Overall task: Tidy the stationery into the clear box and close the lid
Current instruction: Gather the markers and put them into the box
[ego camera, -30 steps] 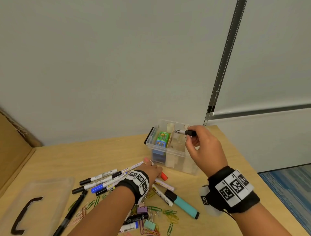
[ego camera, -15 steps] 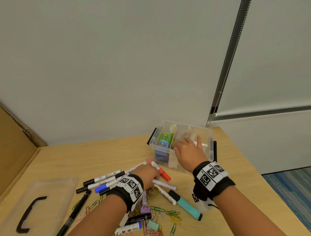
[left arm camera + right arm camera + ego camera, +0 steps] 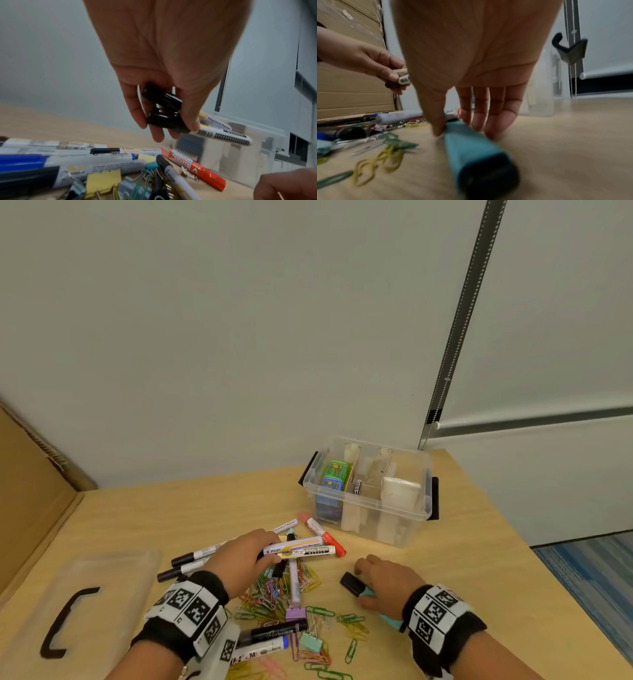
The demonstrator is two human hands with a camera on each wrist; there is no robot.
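Note:
The clear box [image 3: 407,529] stands open at the back right of the desk, with cardboard dividers, green and blue items on its left and a small marker [image 3: 358,486] in the middle. My left hand [image 3: 270,549] grips two white whiteboard markers [image 3: 301,550] by their black caps [image 3: 163,116], lifted above the pile. My right hand [image 3: 363,577] pinches a teal highlighter [image 3: 354,584] lying on the desk; its thumb and fingers [image 3: 498,119] flank the teal barrel [image 3: 471,147]. The clear lid [image 3: 113,573] with a black handle lies at the left.
A red marker [image 3: 325,537], a lilac pen [image 3: 294,583], more markers [image 3: 191,558], binder clips [image 3: 311,642] and several coloured paper clips [image 3: 274,594] are scattered between my hands. A cardboard sheet [image 3: 30,491] leans at the left. The desk edge runs along the right.
My right hand left the box, where the small marker now stands, and came down onto the teal highlighter. My left hand lifted two white markers from the pile.

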